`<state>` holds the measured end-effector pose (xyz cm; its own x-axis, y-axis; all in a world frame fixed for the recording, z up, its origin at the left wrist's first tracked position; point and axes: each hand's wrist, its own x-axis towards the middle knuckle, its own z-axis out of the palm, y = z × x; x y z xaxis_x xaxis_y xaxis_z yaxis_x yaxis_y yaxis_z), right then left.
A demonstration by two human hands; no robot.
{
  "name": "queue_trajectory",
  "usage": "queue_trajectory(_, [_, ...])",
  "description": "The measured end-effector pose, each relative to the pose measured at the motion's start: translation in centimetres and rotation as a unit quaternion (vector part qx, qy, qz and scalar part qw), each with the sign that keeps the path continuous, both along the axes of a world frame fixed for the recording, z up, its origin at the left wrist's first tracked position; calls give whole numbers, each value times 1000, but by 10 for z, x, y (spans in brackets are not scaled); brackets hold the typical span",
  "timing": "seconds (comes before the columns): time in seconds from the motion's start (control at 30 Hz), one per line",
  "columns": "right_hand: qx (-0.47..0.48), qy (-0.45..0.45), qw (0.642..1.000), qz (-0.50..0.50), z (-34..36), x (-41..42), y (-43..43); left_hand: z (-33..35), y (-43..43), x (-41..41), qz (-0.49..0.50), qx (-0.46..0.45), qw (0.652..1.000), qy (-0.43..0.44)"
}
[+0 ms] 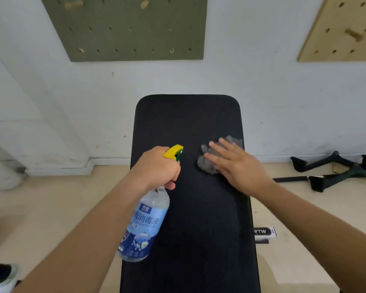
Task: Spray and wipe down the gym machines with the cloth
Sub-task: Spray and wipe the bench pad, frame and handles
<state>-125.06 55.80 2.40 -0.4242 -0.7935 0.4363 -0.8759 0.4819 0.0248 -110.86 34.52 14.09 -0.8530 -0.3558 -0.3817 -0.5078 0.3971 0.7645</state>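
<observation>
Two-handed over the black bench pad. Gripping the spray bottle by its neck with the left hand, curling the fingers tight below the yellow trigger head, aiming the nozzle across the pad and holding the bottle tilted above the pad's left edge. Pressing the grey cloth down onto the pad with the right hand, keeping fingers straight and spread, pinning the bunched cloth near the pad's right edge.

white wall, scuffed | green pegboard up left | wood pegboard up right | beige floor | black handles on floor
</observation>
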Motion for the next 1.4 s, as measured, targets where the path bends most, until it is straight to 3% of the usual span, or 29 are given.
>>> queue_trajectory(0.1, [-72, -68, 986, -133, 20, -26, -14, -1, 0, 1, -3, 2, 1000, -8])
queue_trajectory(0.17, [-92, -61, 988, -107, -1, 12, -14, -2, 1, 3, -2, 6, 1000, -12])
queue_trajectory(0.27, [-22, -42, 998, 41, -38, 91, -8, -4, -4, 5, -3, 17, 1000, -12])
queue_trajectory(0.33, [-5, -35, 995, 90, -32, 85, -17, -3, -12, 4, 11, 20, 1000, -5])
queue_trajectory(0.43, [-65, -61, 996, 11, 5, 32, -61, 0, -25, 8, 39, 17, 999, 7])
queue_trajectory(0.53, [-47, -80, 995, -37, 38, -3, -100, -4, -39, 15, 39, 6, 999, 13])
queue_trajectory(0.87, [-42, -40, 997, -51, 51, -12, -132, -41, -64, 51, 8, -5, 1000, -12])
queue_trajectory(1.4, [16, -40, 999, -20, -4, 117, -90, -88, -23, 142, 51, 1, 992, 115])
